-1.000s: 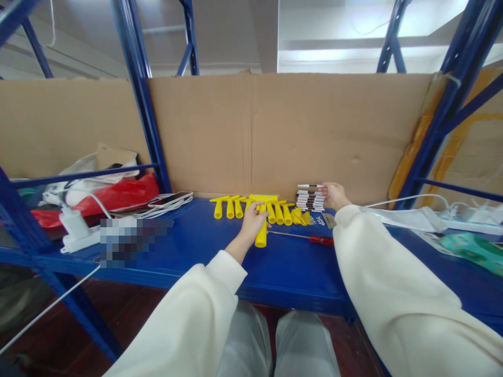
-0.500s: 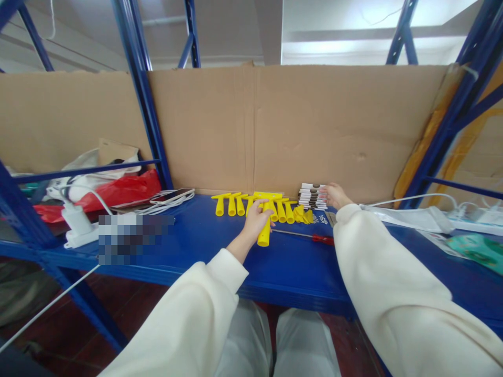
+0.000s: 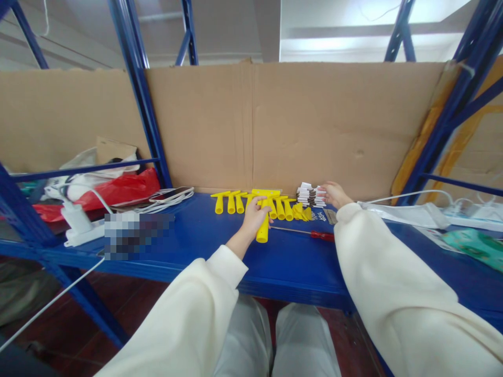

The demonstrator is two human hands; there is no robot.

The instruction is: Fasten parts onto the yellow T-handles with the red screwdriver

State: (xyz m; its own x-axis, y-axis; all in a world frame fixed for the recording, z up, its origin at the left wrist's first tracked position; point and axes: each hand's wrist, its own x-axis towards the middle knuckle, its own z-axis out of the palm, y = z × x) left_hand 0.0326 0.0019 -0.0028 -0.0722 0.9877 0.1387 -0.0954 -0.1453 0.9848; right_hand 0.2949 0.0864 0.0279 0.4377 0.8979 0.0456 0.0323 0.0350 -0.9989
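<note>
Far left on the blue shelf, a pixelated patch beside the power strip blots out whatever lies there. Moving along: a row of yellow T-shaped pieces, some covered by my left grip, which is closed round the yellow handle just in front, hollow end toward me. I'd keep that hold steady. Next, the screwdriver, its red end meeting my right sleeve. Then the stack of white pieces, uneven; a light touch should stop it sliding. My right grip is at its right edge; whether it's pinching one, I can't tell. Small silvery bits below: too tiny to read.
</note>
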